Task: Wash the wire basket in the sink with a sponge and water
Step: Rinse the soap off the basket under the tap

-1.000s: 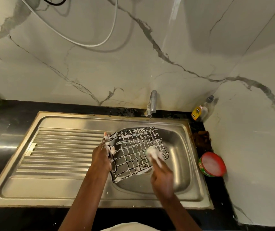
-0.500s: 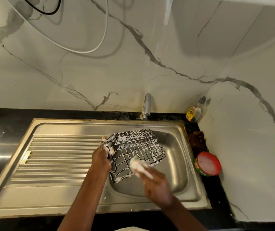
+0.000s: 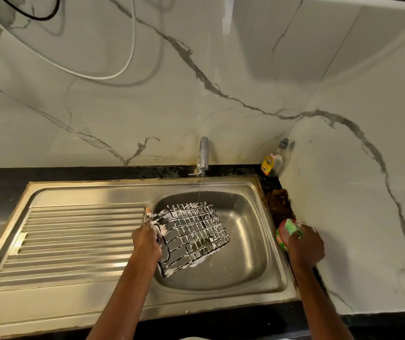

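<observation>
left grip (image 3: 147, 239) holds soapy wire basket (image 3: 194, 231) over sink (image 3: 245, 241); right grip (image 3: 305, 244) seemingly pinches sponge (image 3: 292, 227).

I count one soapy black wire basket (image 3: 193, 235), one stainless steel sink (image 3: 245, 261) with one ribbed draining board (image 3: 74, 241), and one chrome tap (image 3: 203, 153). I see one green sponge (image 3: 292, 227), one round red-rimmed soap tub (image 3: 282, 238), one clear bottle with a yellow label (image 3: 271, 163). Two hands: left hand (image 3: 147, 241), right hand (image 3: 307, 244). Two cables on the wall, one white (image 3: 128, 57), one black (image 3: 42, 17).
</observation>
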Motion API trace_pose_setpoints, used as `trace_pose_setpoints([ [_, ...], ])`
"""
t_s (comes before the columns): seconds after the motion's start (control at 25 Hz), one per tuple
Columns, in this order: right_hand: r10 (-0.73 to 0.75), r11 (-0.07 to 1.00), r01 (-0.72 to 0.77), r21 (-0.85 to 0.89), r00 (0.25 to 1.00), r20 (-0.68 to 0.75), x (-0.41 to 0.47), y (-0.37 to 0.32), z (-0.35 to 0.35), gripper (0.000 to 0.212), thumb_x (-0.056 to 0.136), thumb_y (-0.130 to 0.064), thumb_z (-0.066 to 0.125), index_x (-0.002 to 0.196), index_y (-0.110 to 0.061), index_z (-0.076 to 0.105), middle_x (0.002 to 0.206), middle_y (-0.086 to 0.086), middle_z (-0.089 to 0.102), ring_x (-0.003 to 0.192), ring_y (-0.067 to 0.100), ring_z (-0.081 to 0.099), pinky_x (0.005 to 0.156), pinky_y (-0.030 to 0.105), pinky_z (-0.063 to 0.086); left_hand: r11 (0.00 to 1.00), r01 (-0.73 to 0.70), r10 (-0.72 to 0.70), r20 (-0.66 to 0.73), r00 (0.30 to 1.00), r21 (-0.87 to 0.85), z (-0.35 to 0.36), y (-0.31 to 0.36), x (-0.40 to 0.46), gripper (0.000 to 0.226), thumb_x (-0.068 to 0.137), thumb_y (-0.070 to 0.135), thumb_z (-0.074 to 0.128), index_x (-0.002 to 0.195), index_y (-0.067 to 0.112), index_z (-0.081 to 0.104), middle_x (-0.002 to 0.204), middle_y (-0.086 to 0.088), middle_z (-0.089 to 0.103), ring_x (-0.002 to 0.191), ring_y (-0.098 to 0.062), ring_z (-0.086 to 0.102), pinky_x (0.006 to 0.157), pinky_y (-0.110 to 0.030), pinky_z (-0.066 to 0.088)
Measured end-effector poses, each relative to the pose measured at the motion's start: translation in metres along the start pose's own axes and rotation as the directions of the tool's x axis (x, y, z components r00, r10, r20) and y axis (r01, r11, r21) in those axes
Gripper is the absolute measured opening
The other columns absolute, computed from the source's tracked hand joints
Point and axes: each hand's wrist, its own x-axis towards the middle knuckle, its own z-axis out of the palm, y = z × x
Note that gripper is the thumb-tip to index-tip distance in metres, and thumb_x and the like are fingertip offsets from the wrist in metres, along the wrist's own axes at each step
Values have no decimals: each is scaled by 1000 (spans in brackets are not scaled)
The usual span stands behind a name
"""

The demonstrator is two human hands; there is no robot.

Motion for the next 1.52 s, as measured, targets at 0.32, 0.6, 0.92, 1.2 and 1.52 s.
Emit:
trace_pose_setpoints([
  [0.32,-28,985,17,171,998,62,-17,-1,22,23,94,-21,60,104,-3,71,95,17,73,88,28,66,84,46,54,998,-34,34,4,999,51,5,-12,21,36,103,10,55,67,8,51,57,-7,38,49,-16,29,50,-28,20],
  [0.6,-308,739,-265,620,685,660,-43,-159,103,26,103,-15,54,93,1,73,87,15,77,82,29,75,75,34,62,991,-12,12,0,1000,135,25,-15,34,34,104,17,57,71,8,61,46,-4,47,47,-16,38,48,-32,27],
  [0.92,-152,681,-492,543,630,762,-23,-240,161,29,93,-30,71,74,-9,62,55,3,56,37,11,43,36,19,32,972,-135,106,153,982,194,74,1,59,22,103,16,58,82,18,63,63,-11,55,43,-14,42,40,-25,32],
  [1.2,40,835,-391,386,743,668,-7,-251,158,22,85,5,68,91,-6,50,94,15,62,67,12,56,56,25,48,811,-203,134,163,977,549,132,9,82,28,101,28,60,88,5,70,78,-8,70,61,-17,62,48,-28,48],
  [1.52,13,639,-590,494,650,760,-2,-259,168,37,77,27,49,83,-6,63,68,9,57,52,16,51,40,23,40,609,-284,185,216,959,740,163,17,78,25,97,30,62,105,7,67,106,-13,72,97,-34,70,84,-40,60],
])
